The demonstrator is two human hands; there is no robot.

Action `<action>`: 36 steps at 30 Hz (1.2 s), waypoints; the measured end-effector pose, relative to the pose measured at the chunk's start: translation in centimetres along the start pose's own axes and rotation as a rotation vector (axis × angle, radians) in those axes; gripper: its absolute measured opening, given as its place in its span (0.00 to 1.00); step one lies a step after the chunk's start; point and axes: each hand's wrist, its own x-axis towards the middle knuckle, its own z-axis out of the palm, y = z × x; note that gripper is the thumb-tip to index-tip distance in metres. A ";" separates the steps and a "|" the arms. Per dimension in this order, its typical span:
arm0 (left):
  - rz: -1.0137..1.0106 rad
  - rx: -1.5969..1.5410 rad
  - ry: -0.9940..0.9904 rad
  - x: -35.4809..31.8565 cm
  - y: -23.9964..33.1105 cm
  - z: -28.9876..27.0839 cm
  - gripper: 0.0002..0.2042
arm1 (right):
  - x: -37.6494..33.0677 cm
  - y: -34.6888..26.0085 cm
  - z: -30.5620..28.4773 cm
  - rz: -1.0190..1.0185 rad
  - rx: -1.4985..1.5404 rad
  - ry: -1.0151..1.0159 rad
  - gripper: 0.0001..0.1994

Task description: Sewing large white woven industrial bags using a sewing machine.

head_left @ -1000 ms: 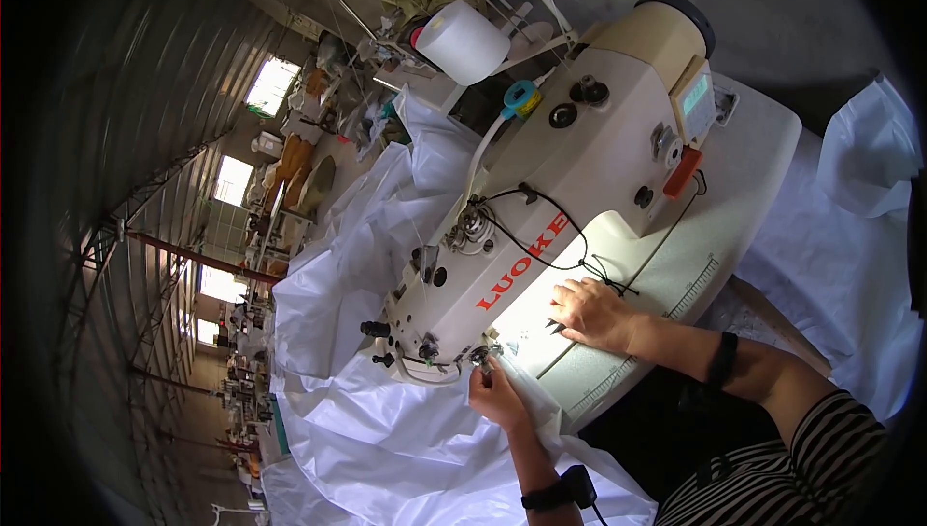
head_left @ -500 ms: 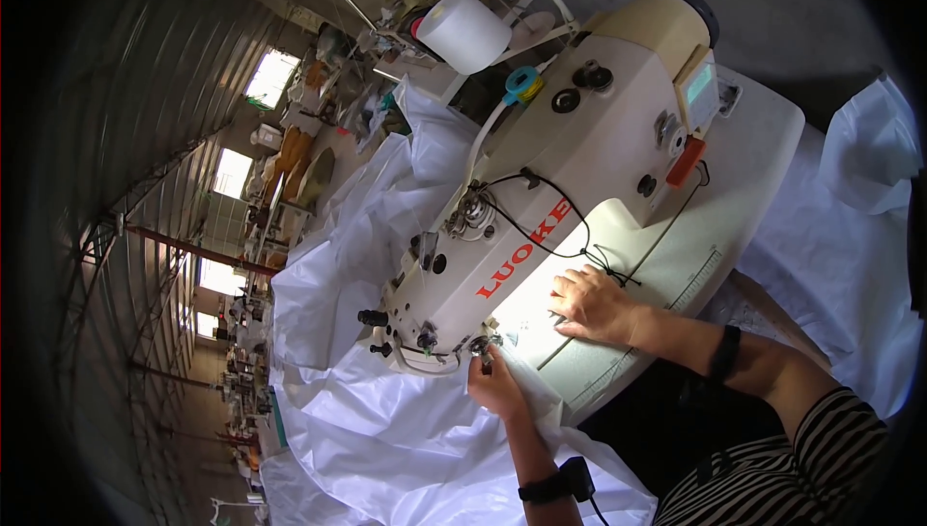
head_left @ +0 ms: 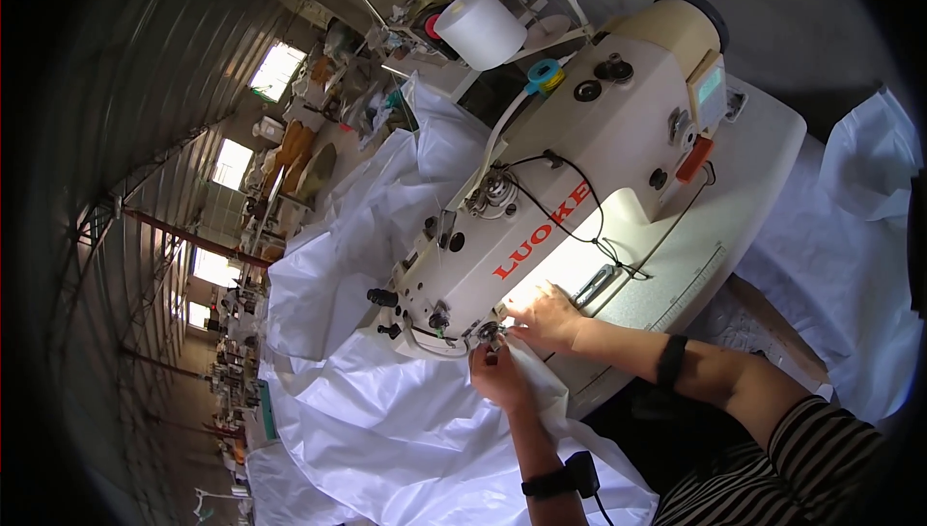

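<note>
A cream sewing machine (head_left: 570,154) stands before me, its needle end at the left. My left hand (head_left: 498,373) is closed in a pinch right by the presser foot (head_left: 490,333); what its fingertips hold is hidden. My right hand (head_left: 547,319) lies over the lit machine bed, fingers stretched toward the needle area and thumb apart from them. Behind it, a slim grey hand tool (head_left: 595,285) rests on the bed beside a black cord (head_left: 618,262). White sheet fabric (head_left: 415,420) spreads in folds under and left of my left hand.
A white thread cone (head_left: 481,28) stands behind the machine. More white fabric (head_left: 801,246) hangs at the right, and some is heaped beyond the machine (head_left: 367,188). The machine carries a small lit screen (head_left: 712,92) and a red-orange lever (head_left: 694,159).
My right hand has moved left along the bed to near the needle area, leaving the grey tool uncovered. My left hand stays by the presser foot. The view has shifted slightly.
</note>
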 end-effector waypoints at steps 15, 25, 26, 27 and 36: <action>-0.003 -0.016 -0.001 0.4 1.9 -0.2 0.05 | 1.1 -0.1 0.9 -0.022 -0.035 0.032 0.10; 0.301 0.217 -0.121 -1.4 5.7 -7.2 0.11 | -4.6 -0.8 -4.7 -0.310 0.098 0.192 0.05; 0.389 0.109 -0.216 -1.8 7.0 -7.6 0.11 | -5.6 -1.5 -5.7 -0.345 0.153 0.186 0.05; 0.476 -0.006 -0.316 -2.2 7.8 -7.5 0.11 | -6.4 -1.9 -6.6 -0.374 0.203 0.180 0.05; 0.023 -0.423 -0.395 -4.5 4.8 -7.1 0.05 | -7.5 -2.6 -8.0 -0.324 0.279 0.165 0.05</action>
